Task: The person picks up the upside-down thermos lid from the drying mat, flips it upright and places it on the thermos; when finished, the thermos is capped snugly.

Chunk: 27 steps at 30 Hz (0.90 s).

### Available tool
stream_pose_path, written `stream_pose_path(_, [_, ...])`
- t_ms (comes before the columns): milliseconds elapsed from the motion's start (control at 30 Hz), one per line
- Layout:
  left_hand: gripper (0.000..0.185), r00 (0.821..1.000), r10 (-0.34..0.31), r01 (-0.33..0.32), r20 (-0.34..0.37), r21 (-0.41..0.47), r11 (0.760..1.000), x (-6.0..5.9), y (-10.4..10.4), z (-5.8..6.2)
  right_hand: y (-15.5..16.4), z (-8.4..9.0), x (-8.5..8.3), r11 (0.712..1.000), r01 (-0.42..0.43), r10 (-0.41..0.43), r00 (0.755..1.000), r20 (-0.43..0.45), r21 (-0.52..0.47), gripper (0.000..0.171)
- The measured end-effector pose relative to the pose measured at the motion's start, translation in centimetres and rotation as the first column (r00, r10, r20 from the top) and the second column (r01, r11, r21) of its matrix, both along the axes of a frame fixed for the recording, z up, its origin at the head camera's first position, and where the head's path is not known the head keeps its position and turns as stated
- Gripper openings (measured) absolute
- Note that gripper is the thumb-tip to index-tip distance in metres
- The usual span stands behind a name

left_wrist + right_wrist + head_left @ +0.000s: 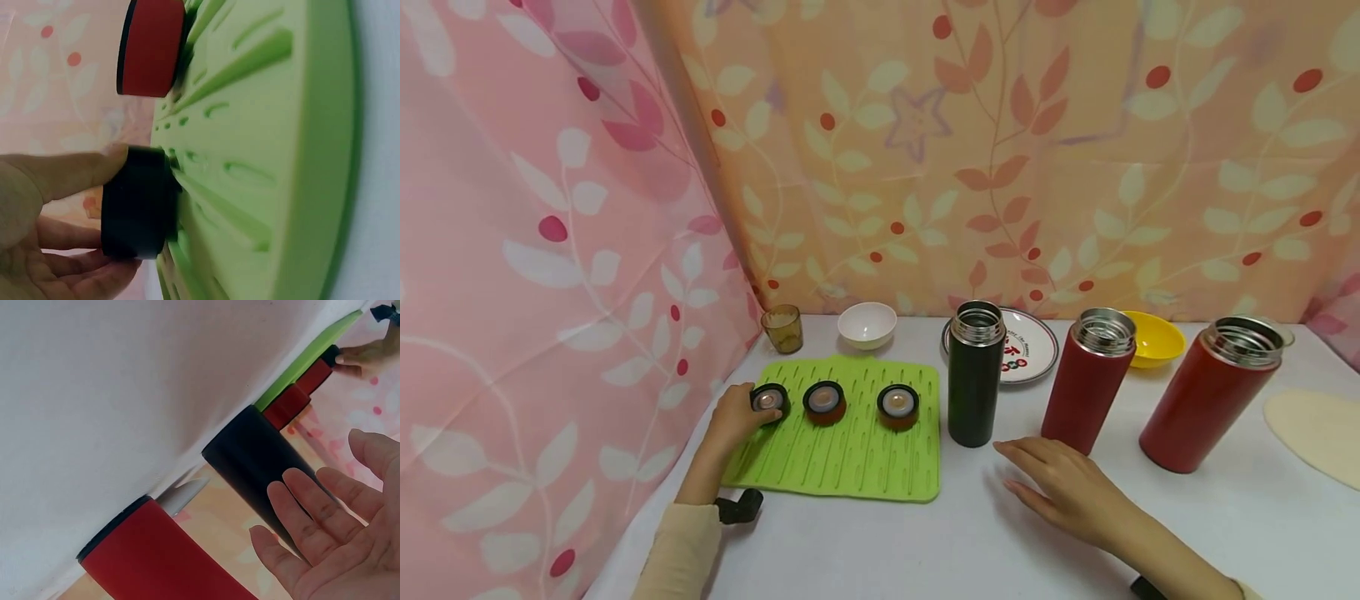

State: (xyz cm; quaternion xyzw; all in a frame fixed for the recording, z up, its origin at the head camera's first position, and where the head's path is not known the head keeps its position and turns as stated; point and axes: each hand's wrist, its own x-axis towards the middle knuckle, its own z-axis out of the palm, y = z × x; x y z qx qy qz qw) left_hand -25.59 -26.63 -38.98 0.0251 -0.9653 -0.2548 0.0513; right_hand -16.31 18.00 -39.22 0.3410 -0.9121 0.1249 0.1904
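Clearly the left hand (735,415) has thumb and fingers (75,172) clamped round the black lid (769,399), which sits at the far left of the green mat (850,450). It looks like the grasping step; next comes lifting it toward the black flask (974,375), standing open just right of the mat. Beside that flask, the right hand (1063,492) hovers, fingers (312,512) spread and empty.

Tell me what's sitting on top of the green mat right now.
Three flask lids rest on the green mat: a black lid gripped by the left hand, and two red lids. The hand covers the black lid's near-left side.
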Motion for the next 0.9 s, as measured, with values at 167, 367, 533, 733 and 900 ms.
stream_pose_path(167, [0.064,0.998,0.003,-0.002,-0.061,0.008,1.000,-0.4,-0.6,-0.3,0.0,0.1,-0.2,0.998,-0.030,0.030,1.000,-0.006,-0.046,0.051])
stream_pose_path(367, [0.068,0.981,0.011,0.002,-0.195,0.063,0.998,0.1,1.0,1.2,-0.2,0.1,-0.2,0.996,-0.040,0.038,0.999,-0.033,-0.085,0.057])
stream_pose_path(533, [0.069,0.946,-0.116,0.162,-0.303,0.131,0.978,1.2,4.3,2.7,-0.5,0.5,0.0,0.995,-0.026,0.024,1.000,-0.017,-0.098,0.059])
stream_pose_path(733, [0.068,0.869,-0.342,0.432,-0.357,0.214,0.876,3.4,8.5,4.4,-0.9,1.9,0.4,0.991,-0.017,0.021,0.999,0.033,-0.131,0.063])
stream_pose_path(900, [0.069,0.780,-0.479,0.592,-0.404,0.226,0.774,5.2,11.8,5.5,-1.4,3.1,0.5,0.982,-0.026,0.035,0.998,0.046,-0.190,0.066])
